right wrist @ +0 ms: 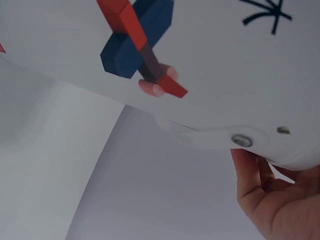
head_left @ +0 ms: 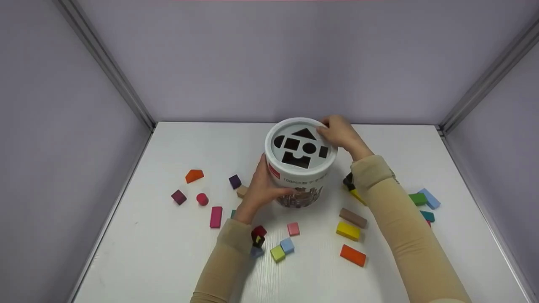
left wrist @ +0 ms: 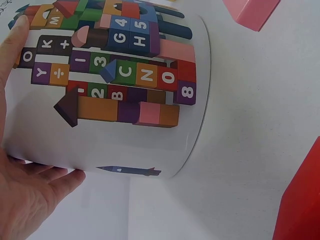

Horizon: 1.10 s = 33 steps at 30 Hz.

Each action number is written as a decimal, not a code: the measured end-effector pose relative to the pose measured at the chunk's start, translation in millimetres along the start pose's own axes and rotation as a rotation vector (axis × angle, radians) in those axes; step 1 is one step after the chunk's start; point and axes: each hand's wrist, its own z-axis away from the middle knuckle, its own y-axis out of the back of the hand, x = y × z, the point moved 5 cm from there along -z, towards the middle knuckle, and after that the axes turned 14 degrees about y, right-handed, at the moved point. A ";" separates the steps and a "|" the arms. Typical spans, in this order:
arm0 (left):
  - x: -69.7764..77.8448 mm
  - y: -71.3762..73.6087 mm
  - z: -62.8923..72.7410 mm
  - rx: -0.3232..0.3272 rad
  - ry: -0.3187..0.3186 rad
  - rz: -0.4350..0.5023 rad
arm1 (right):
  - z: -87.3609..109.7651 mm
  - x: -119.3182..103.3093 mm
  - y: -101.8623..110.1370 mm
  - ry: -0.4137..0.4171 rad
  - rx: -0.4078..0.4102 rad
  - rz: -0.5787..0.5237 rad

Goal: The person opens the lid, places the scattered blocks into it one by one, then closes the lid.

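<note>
A white bucket (head_left: 309, 176) stands tilted slightly toward me at the back of the table. Its pale lid (head_left: 314, 160) has cut-outs shaped like a triangle, square, circle and others. My left hand (head_left: 263, 189) grips the bucket's left side, thumb across the front and fingers wrapped round behind, over the printed block castle (left wrist: 125, 75) seen in the left wrist view. At the back right of the rim, my right hand (head_left: 341, 132) grips the lid's edge with the thumb on top. Its curled fingers (right wrist: 247, 175) show beneath the rim in the right wrist view.
Loose blocks lie around on the white table (head_left: 139, 244): an orange one (head_left: 194, 176) and a magenta one (head_left: 216, 217) at left, yellow (head_left: 348, 231) and orange-red (head_left: 353, 255) at front right, green (head_left: 418, 199) beyond the right arm. Grey-white walls (head_left: 269, 63) enclose the table.
</note>
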 end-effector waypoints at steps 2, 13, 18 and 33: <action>-0.3 -0.1 -0.2 0.000 0.008 0.006 | 0.0 0.4 1.1 0.003 0.009 0.019; -31.5 -6.3 -12.7 0.003 0.027 -0.013 | -1.5 -0.8 4.3 0.052 0.031 0.105; -36.7 -6.8 -15.1 0.003 0.026 -0.027 | -1.1 -2.0 6.5 0.074 0.043 0.107; -34.0 -7.7 -13.8 0.002 0.034 -0.042 | 4.4 -0.1 16.9 -0.027 0.098 -0.115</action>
